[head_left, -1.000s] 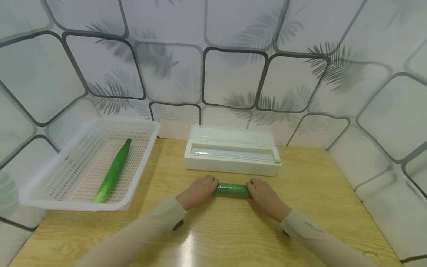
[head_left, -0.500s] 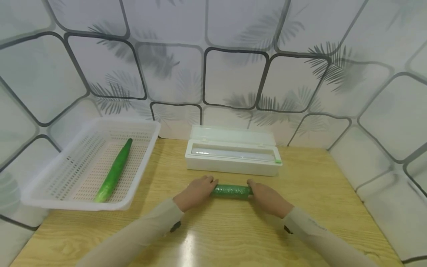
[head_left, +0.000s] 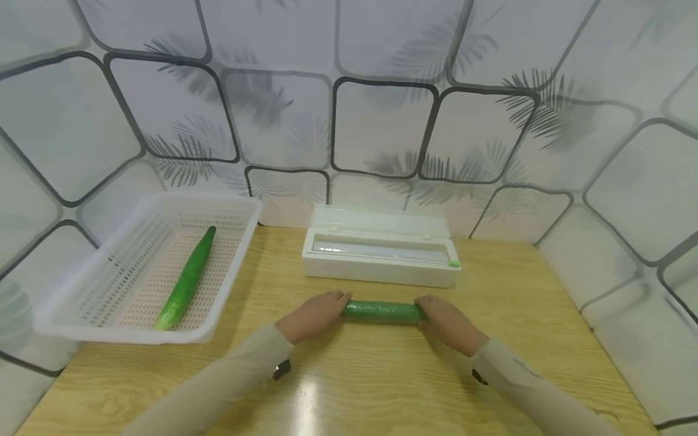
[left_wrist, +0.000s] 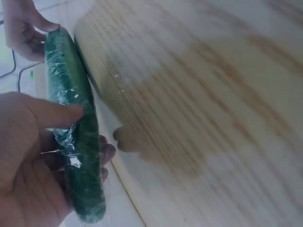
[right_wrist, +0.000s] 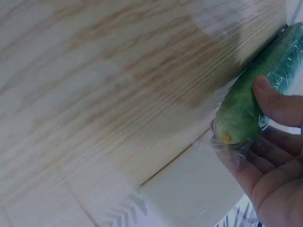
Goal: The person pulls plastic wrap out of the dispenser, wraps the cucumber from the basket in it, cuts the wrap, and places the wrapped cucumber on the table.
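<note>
A cucumber wrapped in clear cling film (head_left: 382, 312) lies crosswise at the middle of the table. My left hand (head_left: 313, 316) grips its left end; in the left wrist view the thumb presses the film-covered skin and the fingers curl underneath. At the opposite end, my right hand (head_left: 449, 325) holds it between thumb and fingers. Loose film hangs past the cucumber's yellowish tip (right_wrist: 226, 137) in the right wrist view. Just behind the hands stands a white cling film box (head_left: 376, 272), its lid raised and a film roll (head_left: 382, 251) inside.
On the left, a white perforated basket (head_left: 231, 272) contains another cucumber (head_left: 188, 281), apparently unwrapped. The wooden table (head_left: 382, 387) meets patterned walls (head_left: 382, 127) at the back and both sides.
Both hands have slid outward along the wrapped cucumber, the left one leftward and the right one rightward, so more of its length shows between them. Basket and box stay where they were.
</note>
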`<state>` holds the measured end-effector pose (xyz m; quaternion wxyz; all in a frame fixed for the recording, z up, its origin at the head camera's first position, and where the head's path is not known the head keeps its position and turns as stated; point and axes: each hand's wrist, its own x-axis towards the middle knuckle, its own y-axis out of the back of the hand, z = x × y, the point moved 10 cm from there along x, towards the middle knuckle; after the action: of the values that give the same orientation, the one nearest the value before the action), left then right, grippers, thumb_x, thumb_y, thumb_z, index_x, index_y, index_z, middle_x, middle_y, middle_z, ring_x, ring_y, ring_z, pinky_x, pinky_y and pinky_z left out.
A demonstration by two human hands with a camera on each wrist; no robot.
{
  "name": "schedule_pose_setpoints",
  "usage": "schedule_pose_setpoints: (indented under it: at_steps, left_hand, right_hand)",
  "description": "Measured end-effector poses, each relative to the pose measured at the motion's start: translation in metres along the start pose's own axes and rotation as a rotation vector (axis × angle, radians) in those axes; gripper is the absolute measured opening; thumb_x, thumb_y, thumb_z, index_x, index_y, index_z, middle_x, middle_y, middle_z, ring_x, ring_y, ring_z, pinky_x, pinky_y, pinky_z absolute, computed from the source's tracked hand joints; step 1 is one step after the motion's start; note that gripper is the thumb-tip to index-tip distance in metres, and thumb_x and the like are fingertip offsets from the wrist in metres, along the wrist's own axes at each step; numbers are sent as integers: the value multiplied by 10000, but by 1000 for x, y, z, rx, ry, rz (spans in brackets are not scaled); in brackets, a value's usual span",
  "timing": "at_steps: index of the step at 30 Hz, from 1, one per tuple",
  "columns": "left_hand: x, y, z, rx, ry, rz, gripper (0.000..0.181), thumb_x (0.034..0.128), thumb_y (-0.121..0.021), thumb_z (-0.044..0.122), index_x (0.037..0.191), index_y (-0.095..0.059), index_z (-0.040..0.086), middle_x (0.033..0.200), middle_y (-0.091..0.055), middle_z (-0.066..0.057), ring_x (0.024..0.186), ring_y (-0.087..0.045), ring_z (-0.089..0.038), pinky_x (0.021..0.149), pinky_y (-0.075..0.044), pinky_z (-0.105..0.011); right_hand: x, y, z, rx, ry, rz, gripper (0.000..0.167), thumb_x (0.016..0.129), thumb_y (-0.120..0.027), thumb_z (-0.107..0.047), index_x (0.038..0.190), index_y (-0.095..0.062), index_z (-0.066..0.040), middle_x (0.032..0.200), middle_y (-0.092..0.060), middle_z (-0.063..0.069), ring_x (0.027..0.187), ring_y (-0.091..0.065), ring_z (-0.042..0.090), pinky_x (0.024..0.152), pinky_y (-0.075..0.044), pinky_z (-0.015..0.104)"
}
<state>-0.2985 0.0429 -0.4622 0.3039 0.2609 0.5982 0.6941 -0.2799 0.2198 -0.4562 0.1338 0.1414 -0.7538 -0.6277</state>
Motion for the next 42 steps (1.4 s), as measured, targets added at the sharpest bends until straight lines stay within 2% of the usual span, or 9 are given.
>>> schedule_pose_setpoints:
  at_steps: [5, 10, 12, 15, 19, 22, 29, 37, 42]
  left_hand:
    - [0, 5, -3, 77, 17, 31, 432, 914, -561, 66, 1331, -472, 1, 1174, -565, -160, 1018, -594, -247, 855, -537, -322]
    - [-1, 15, -5, 141, 9, 114, 392, 871, -590, -18, 1257, -553, 36, 1052, -557, -125, 884, -568, -199, 665, -522, -243]
    - [-2, 17, -7, 145, 16, 133, 389, 859, -599, -28, 1240, -564, 39, 1043, -563, -120, 877, -570, -192, 649, -519, -232]
    - [-4, 19, -9, 134, 34, 140, 378, 858, -603, -23, 1230, -560, 21, 1083, -586, -133, 930, -595, -210, 707, -546, -248]
    - [-5, 21, -10, 113, 44, 126, 376, 862, -600, -16, 1233, -538, -16, 1141, -620, -154, 1014, -623, -243, 835, -551, -291]
    - [-5, 22, -9, 89, 38, 117, 360, 860, -596, -26, 1216, -537, -40, 1128, -637, -165, 1010, -635, -251, 861, -545, -306]
    - [-7, 18, -11, -12, 31, 76, 342, 883, -568, -23, 1222, -528, -42, 1119, -640, -166, 1007, -637, -251, 879, -537, -323]
    - [-5, 15, -15, -134, 74, 28, 395, 911, -562, 88, 1274, -502, -55, 1171, -606, -186, 1064, -604, -281, 919, -516, -374]
    - [-6, 20, -12, -58, 28, 88, 368, 886, -585, 13, 1248, -538, -25, 1152, -578, -161, 1056, -585, -250, 915, -519, -327]
  right_hand:
    - [2, -2, 2, -11, -20, -21, 374, 847, -669, -114, 1163, -541, 41, 1049, -658, 143, 941, -646, 245, 818, -542, 380]
    - [0, 3, -6, -73, 76, 46, 335, 861, -652, -105, 1138, -562, 59, 999, -578, 111, 856, -606, 179, 746, -545, 302]
    - [-2, 6, -9, -94, 115, 79, 325, 858, -654, -97, 1130, -574, 64, 963, -531, 93, 818, -571, 140, 713, -538, 268]
    - [-2, 7, -9, -109, 121, 89, 320, 860, -648, -93, 1134, -579, 59, 959, -551, 95, 814, -582, 150, 726, -545, 268]
    - [-1, 9, -5, -51, 78, 69, 315, 871, -629, -81, 1155, -563, 37, 1036, -644, 140, 919, -645, 251, 818, -551, 363]
    - [0, 8, -2, -3, 52, 48, 370, 833, -685, -110, 1155, -563, 25, 1067, -653, 160, 960, -644, 285, 843, -541, 407]
    - [0, 11, -4, -47, 82, 103, 408, 706, -793, -76, 1072, -633, 8, 940, -578, 88, 839, -587, 167, 742, -547, 315]
    - [-1, 11, -1, 21, 68, 98, 283, 769, -715, -21, 1031, -613, 6, 935, -666, 85, 840, -636, 194, 754, -548, 344]
    - [-1, 10, 1, 81, 35, 61, 245, 840, -636, -15, 1078, -597, 33, 989, -675, 129, 915, -646, 259, 820, -537, 406]
